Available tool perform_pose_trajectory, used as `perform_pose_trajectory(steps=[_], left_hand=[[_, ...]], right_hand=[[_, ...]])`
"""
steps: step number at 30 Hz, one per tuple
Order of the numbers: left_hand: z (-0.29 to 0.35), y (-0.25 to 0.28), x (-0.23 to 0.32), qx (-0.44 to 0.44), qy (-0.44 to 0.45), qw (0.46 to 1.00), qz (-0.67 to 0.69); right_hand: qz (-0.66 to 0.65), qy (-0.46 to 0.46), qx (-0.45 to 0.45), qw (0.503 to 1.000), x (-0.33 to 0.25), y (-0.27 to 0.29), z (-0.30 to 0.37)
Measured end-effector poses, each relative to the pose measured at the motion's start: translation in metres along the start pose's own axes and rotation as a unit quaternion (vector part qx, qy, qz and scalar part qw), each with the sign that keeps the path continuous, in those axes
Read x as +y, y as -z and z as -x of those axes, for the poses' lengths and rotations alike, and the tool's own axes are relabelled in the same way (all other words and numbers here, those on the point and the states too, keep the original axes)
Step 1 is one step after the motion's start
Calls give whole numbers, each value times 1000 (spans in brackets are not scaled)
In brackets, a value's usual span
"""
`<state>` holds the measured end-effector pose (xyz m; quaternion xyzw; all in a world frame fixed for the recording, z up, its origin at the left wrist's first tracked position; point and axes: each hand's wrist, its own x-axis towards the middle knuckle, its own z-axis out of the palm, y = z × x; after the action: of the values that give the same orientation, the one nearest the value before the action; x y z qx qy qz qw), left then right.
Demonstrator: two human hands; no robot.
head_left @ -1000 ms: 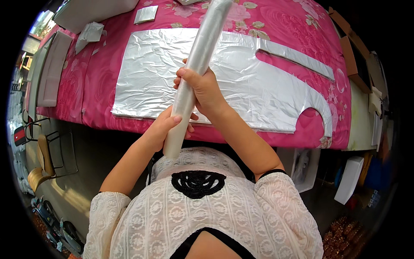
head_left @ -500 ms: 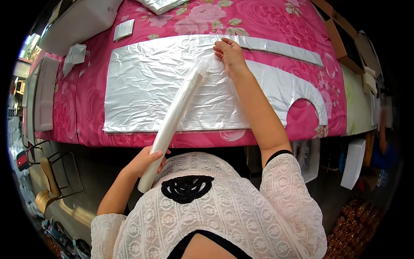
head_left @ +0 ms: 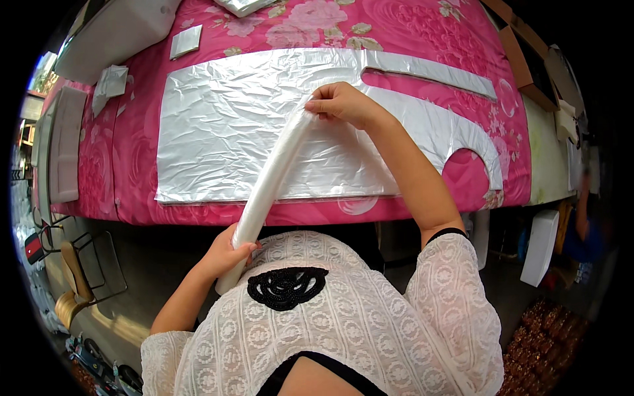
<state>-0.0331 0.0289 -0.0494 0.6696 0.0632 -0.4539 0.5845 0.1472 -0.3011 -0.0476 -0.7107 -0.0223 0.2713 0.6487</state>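
My left hand (head_left: 226, 253) is wrapped round the lower part of a long, translucent white roll of plastic film (head_left: 265, 178). The roll slants up and to the right, its bottom end close to my blouse. At its upper end my right hand (head_left: 338, 105) is closed, thumb and fingertips pinching the film. Beneath lies a crinkled, silvery-white plastic sheet (head_left: 211, 132), possibly several layers, spread flat on the table. Its right side has a curved cut-out and a long narrow slot, leaving strap-like strips, much like an apron.
A pink flowered cloth (head_left: 422, 30) covers the table. At the left are a small folded silvery packet (head_left: 185, 42), a crumpled white piece (head_left: 109, 86) and a white foam box (head_left: 119, 39). A brown cardboard box (head_left: 527, 69) stands at the right edge. A chair (head_left: 76, 277) is on the floor, left.
My right hand has come down and toward me from the sheet's far strip and now pinches the roll's upper end. My left hand keeps its grip on the roll.
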Motion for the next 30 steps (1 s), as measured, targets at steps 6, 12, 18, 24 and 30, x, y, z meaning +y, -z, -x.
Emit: perform_pose_trajectory(steps=[6,12,18,24,30], left_hand=[[11,6,6,-25,37,999,16],[32,51,1,-184,105,977,1],[10,54,78,-195,19,948,-252],[-63,9,147,15,-277,758,-591],[-107,2,127,5,-553,604,-574]], right_hand=[[73,45,192,978,14,62,6],[87,51,371,923,47,184,59],[57,109,331,936,36,155,45],[39,109,194,974,17,82,-7],[112,90,150,978,3,66,-29]])
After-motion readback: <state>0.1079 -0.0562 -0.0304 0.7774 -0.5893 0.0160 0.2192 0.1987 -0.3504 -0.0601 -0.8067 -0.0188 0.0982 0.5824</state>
